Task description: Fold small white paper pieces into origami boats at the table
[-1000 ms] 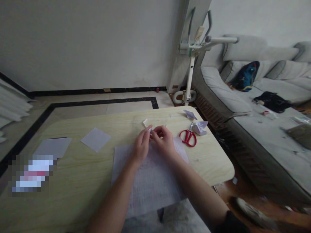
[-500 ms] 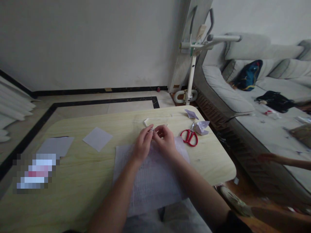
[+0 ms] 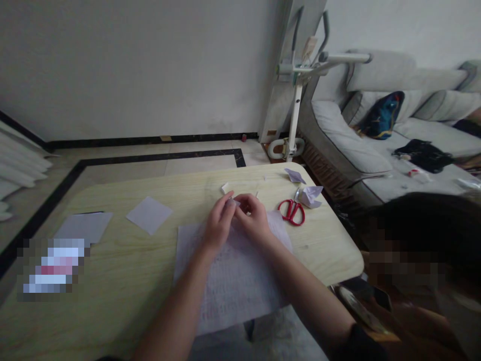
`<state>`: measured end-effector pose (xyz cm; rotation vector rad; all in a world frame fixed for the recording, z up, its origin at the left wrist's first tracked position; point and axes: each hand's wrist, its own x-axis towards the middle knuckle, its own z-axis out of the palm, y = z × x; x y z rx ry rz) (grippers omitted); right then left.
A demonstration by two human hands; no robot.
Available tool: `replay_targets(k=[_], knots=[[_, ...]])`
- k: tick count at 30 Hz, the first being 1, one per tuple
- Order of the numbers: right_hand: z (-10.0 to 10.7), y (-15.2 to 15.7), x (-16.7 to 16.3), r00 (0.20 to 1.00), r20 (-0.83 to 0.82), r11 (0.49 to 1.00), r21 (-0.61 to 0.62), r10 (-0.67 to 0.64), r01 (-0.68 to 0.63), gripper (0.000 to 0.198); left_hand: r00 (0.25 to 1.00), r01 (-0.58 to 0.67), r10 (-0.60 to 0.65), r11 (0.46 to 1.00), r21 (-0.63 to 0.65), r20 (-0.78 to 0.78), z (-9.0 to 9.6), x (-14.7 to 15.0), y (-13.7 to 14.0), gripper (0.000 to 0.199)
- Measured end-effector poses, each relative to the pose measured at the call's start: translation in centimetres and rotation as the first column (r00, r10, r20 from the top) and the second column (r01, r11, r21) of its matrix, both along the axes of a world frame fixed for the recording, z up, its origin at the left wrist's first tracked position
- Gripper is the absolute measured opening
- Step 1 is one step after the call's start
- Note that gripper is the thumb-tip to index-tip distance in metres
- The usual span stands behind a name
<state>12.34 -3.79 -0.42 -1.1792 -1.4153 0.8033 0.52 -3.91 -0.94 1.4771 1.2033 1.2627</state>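
Over the far edge of a large printed sheet, my left hand and my right hand meet. Fingers of both are closed on a small piece of folded paper, mostly hidden between them. A little white paper piece lies just beyond my left fingertips. To the right of my right hand rest red-handled scissors. A folded paper shape stands by their blades, and a flatter folded paper lies behind it.
A square white paper lies left on the wooden table. Further left are another paper sheet with a dark thin stick and a blurred-out item. A person's head is near the table's right edge; a sofa stands behind.
The person on the right has leaned into view beside the table. More of the small folded paper shows between my fingers; my hands have barely moved.
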Motion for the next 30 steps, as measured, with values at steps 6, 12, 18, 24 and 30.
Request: replay_targets(k=[6, 12, 18, 24, 30], knots=[[-0.28, 0.18, -0.01, 0.998, -0.056, 0.998, -0.057, 0.016, -0.019, 0.013, 0.999, 0.040, -0.040, 0.999, 0.009, 0.004, 0.39, -0.12, -0.09, 0.042], [-0.30, 0.07, -0.03, 0.992, -0.124, 0.994, -0.101, 0.039, -0.051, 0.014, 1.000, 0.016, -0.016, 1.000, -0.014, 0.002, 0.29, -0.17, 0.07, 0.043], [0.20, 0.26, 0.12, 0.992, -0.124, 0.998, -0.059, 0.025, -0.033, 0.012, 0.998, 0.012, -0.008, 0.997, -0.073, 0.056, 0.39, -0.18, 0.16, 0.041], [0.13, 0.37, 0.09, 0.989, -0.146, 0.998, -0.055, 0.021, -0.030, 0.011, 0.997, 0.029, -0.024, 0.998, -0.063, 0.073, 0.48, -0.22, 0.16, 0.039], [0.22, 0.37, 0.09, 0.986, -0.166, 0.997, -0.059, 0.028, -0.039, 0.015, 0.998, 0.020, -0.016, 0.999, -0.049, 0.067, 0.97, -0.19, 0.16, 0.037]])
